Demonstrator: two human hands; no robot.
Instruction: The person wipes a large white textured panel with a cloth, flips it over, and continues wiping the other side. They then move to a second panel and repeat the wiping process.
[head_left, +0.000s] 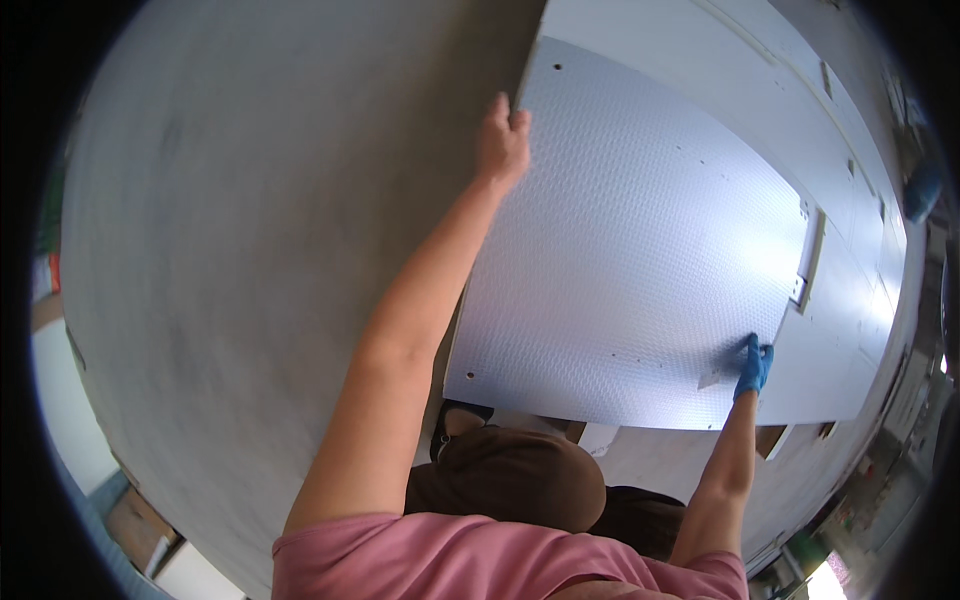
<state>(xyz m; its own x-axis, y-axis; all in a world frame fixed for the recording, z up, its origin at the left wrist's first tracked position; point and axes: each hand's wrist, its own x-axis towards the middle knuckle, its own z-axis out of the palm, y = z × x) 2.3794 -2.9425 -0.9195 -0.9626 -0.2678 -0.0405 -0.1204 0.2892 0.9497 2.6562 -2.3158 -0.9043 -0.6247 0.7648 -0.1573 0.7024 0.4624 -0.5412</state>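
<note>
A large silvery panel (622, 225) with an embossed, dimpled surface lies before me, its sheen brightest toward the right. Small holes show near its left corners. My bare left hand (506, 146) grips its left edge toward the far end, with the edge between fingers and thumb. In a blue glove, my right hand (754, 366) holds the right edge near the closer corner. Beside that hand, a small pale patch (709, 377) sits on the panel. The undersides of both grips are hidden.
Smooth pale panels (840, 360) lie beyond and to the right, with narrow strips (813, 262) on them. Grey floor (225, 225) fills the left side. My bent knee (525, 472) is close to the panel's near edge. Blurred objects line the far right rim.
</note>
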